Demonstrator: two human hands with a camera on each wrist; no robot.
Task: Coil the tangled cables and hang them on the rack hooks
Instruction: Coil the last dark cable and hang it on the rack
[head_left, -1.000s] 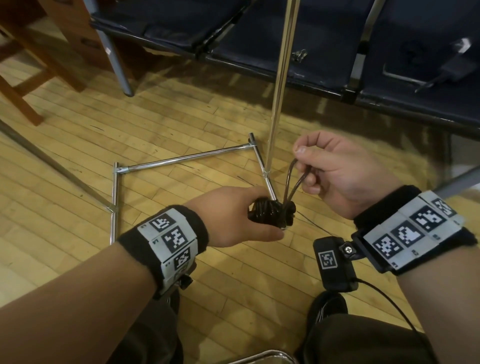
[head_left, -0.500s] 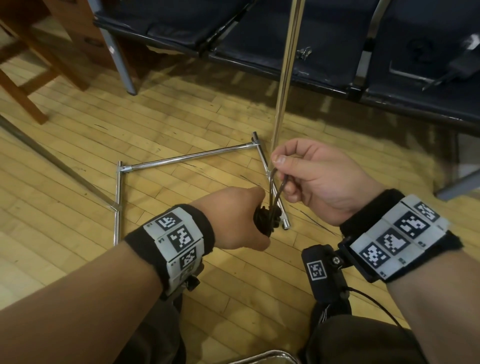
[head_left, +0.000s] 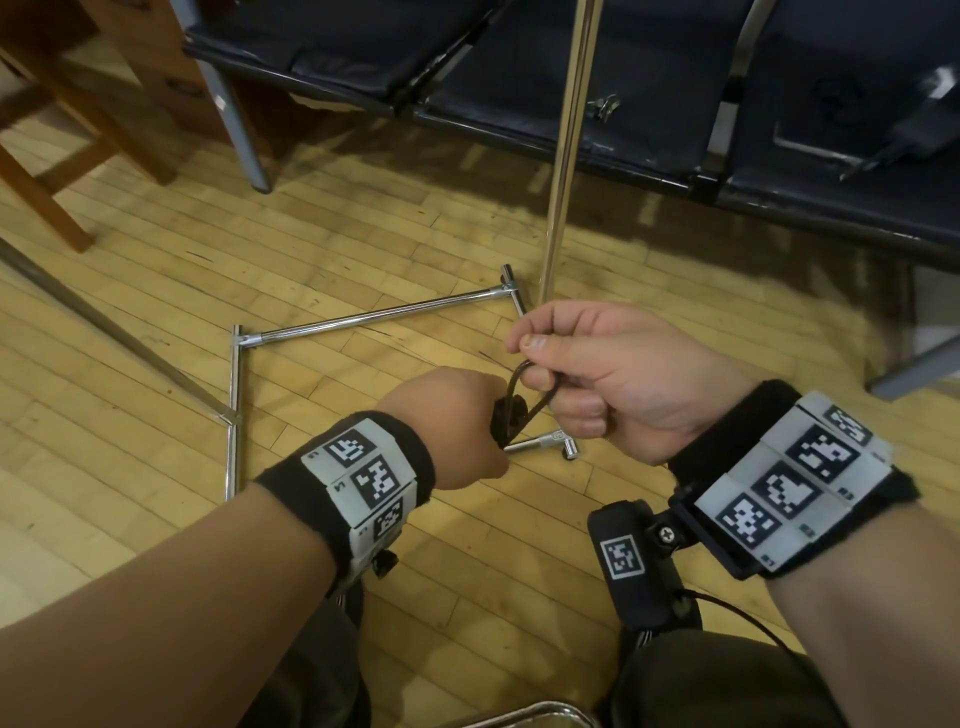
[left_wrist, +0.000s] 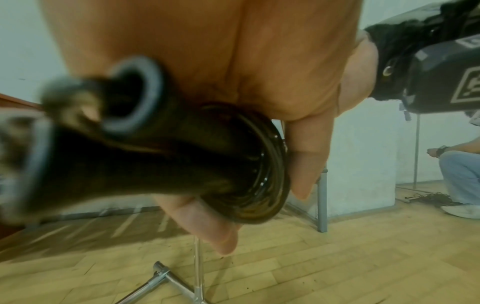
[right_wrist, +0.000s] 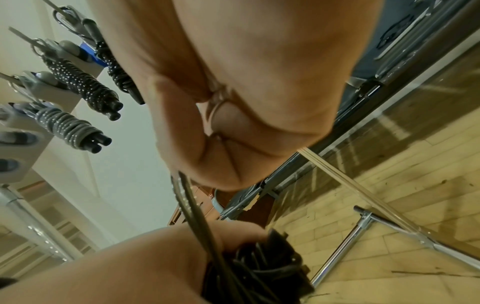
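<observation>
The left hand (head_left: 447, 426) was curled round a black coil (head_left: 503, 422), holding it above the floor (head_left: 156, 291) over the rack base (head_left: 363, 317). The right hand (head_left: 613, 379) pinched the coil's loop (head_left: 527, 384) between thumb and fingers, just beside the left. Other coiled cables (right_wrist: 78, 86) hung on hooks (right_wrist: 23, 37) in the right wrist view.

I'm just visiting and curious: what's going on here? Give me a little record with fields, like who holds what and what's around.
left hand: left hand grips the coiled black cable bundle
right hand: right hand pinches a cable loop rising from the bundle
rack: chrome rack base on the wooden floor, upright pole behind the hands
already hung: wrapped cables hanging on hooks, seen from the right wrist
background: dark seats
</observation>
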